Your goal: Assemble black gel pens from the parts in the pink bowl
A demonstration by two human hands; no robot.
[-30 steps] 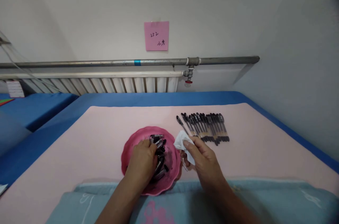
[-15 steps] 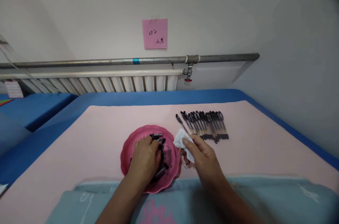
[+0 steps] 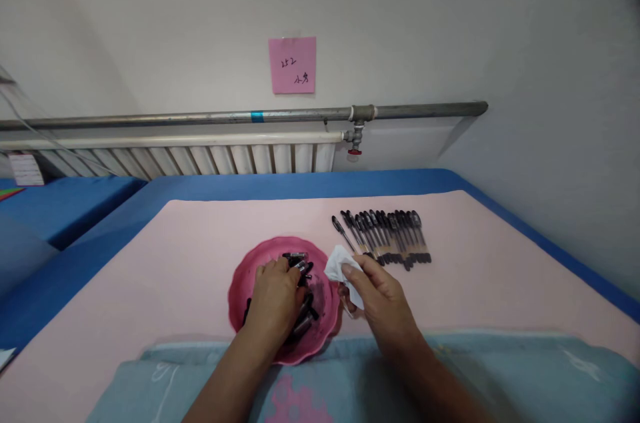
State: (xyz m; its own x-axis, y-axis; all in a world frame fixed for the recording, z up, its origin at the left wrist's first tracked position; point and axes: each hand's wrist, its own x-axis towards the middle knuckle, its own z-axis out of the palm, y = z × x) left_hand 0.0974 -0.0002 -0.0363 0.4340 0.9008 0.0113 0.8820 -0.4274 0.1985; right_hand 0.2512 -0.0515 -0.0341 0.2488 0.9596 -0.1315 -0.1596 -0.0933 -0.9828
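A pink scalloped plate (image 3: 240, 289) sits on the pink mat and holds a heap of black pen parts (image 3: 304, 306). My left hand (image 3: 274, 299) reaches into that heap, fingers curled down among the pieces; what they grip is hidden. My right hand (image 3: 381, 299) hovers just right of the plate, pinching a crumpled white tissue (image 3: 339, 266) and a thin clear pen piece. Behind my right hand a row of several black pens (image 3: 387, 236) lies side by side.
The pink mat (image 3: 175, 256) covers a blue table (image 3: 300, 184) set against a white wall with a radiator (image 3: 200, 157), a grey pipe and a pink note (image 3: 292, 64). A light blue towel (image 3: 500, 376) lies along the near edge.
My left hand shifted slightly inside the plate, stirring the pen parts. My right hand with the tissue edged a little left and up.
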